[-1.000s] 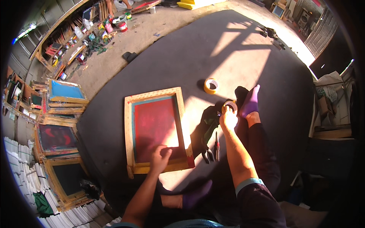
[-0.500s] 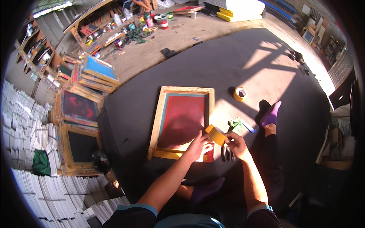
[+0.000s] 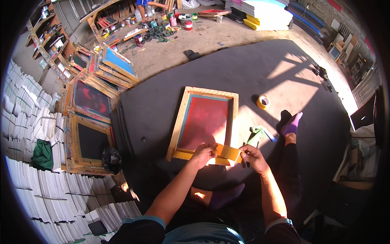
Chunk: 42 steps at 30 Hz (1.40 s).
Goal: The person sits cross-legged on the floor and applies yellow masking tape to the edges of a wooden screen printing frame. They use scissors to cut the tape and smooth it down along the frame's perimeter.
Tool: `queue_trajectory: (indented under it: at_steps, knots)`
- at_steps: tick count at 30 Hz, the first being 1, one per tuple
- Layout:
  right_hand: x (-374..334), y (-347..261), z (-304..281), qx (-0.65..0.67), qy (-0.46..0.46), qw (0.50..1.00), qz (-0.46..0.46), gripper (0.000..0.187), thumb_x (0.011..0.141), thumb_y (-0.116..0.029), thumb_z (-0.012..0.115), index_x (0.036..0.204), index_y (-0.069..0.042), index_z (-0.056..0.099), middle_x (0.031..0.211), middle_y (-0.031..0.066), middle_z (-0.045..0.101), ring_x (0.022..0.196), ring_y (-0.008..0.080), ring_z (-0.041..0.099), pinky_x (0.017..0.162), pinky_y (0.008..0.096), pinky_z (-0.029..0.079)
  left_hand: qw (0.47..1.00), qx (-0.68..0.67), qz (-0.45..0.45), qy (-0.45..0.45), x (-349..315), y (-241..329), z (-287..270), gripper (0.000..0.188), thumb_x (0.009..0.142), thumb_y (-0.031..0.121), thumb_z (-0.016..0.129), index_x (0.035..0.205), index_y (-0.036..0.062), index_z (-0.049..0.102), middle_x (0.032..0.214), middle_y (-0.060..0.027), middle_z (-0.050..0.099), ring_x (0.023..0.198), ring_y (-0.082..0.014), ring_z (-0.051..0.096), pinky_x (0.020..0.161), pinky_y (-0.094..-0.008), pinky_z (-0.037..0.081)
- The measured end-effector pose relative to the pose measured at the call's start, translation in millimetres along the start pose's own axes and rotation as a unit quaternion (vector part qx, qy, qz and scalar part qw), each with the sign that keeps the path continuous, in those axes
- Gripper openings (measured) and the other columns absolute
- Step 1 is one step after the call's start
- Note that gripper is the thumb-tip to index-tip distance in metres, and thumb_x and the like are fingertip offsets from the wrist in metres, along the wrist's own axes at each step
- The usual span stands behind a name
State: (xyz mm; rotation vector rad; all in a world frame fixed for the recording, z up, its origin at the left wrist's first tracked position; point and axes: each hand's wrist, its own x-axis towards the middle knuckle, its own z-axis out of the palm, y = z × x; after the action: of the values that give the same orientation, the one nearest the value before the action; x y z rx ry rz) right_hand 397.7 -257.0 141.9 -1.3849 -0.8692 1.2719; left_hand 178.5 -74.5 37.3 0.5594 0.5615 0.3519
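Over the near edge of a wooden screen-printing frame point(image 3: 174, 140) with red mesh point(image 3: 205, 122), I hold a yellow tape roll point(image 3: 231, 153) between both hands. My right hand point(image 3: 256, 158) is closed on the roll's right side. The fingers of my left hand point(image 3: 204, 155) pinch the tape's loose end, and a short strip point(image 3: 219, 150) spans from them to the roll. Yellow tape also covers the frame's near bar point(image 3: 183, 155). Just beyond my right hand lie a green cloth point(image 3: 255, 135) and a blue object point(image 3: 269, 135). A dark-handled tool point(image 3: 244, 163) is partly hidden beneath that hand.
Another yellow tape roll point(image 3: 263, 102) rests on the dark mat point(image 3: 227, 65), near my purple-socked foot point(image 3: 291, 126). More printing frames point(image 3: 89, 138) lean at the left, beside stacked white bundles point(image 3: 36, 183). Paint pots point(image 3: 188, 25) and a person point(image 3: 148, 6) are at the back.
My left hand, open before, has closed on the tape's end and a strip now stretches from the roll. The roll sits slightly lower. The whole view has shifted a little.
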Motion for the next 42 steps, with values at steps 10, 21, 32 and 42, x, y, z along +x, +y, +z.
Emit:
queue_trajectory:
  at_steps: [10,21,32,42]
  knots:
    - [-6.1,-18.5,39.4,-0.31,0.038,0.941,-0.132,0.042,0.085,0.0,0.083,0.121,-0.002,0.062,0.108,0.0081,0.07,0.102,0.0165,0.068,0.089,0.037,0.057,0.988,0.143,-0.014,0.052,-26.2,12.0,0.7,0.023,0.096,0.013,0.079,0.115,0.0033,0.073,0.095,-0.0041,0.071,0.081,-0.0129,0.066,0.079,-0.0297,0.057]
    - [-22.2,20.5,46.3,-0.128,-0.017,0.989,-0.069,0.034,0.082,0.0,0.074,0.115,0.001,0.063,0.097,0.0041,0.069,0.089,0.0107,0.064,0.079,0.0288,0.052,0.968,0.201,-0.139,0.052,-38.9,-20.5,-35.7,0.02,0.094,0.009,0.079,0.111,0.0004,0.073,0.091,-0.004,0.071,0.079,-0.0129,0.066,0.075,-0.03,0.058]
    - [-45.8,86.5,21.5,-0.536,0.017,0.844,-0.014,0.051,0.072,-0.01,0.074,0.122,-0.008,0.067,0.107,0.0164,0.074,0.101,0.0368,0.073,0.092,0.0453,0.058,0.937,0.316,-0.078,0.126,-64.3,27.8,-67.6,0.022,0.093,0.015,0.082,0.102,-0.0034,0.073,0.084,-0.0091,0.073,0.071,-0.0158,0.071,0.067,-0.0291,0.059]
    - [-39.6,67.6,4.8,-0.314,0.035,0.947,0.05,0.059,0.084,-0.039,0.087,0.126,-0.006,0.062,0.114,0.0195,0.074,0.104,0.0381,0.073,0.087,0.0463,0.061,0.916,0.355,-0.019,0.188,-87.3,67.2,-124.4,0.015,0.092,0.01,0.082,0.094,-0.0029,0.075,0.082,-0.0075,0.074,0.069,-0.0151,0.071,0.065,-0.0287,0.059]
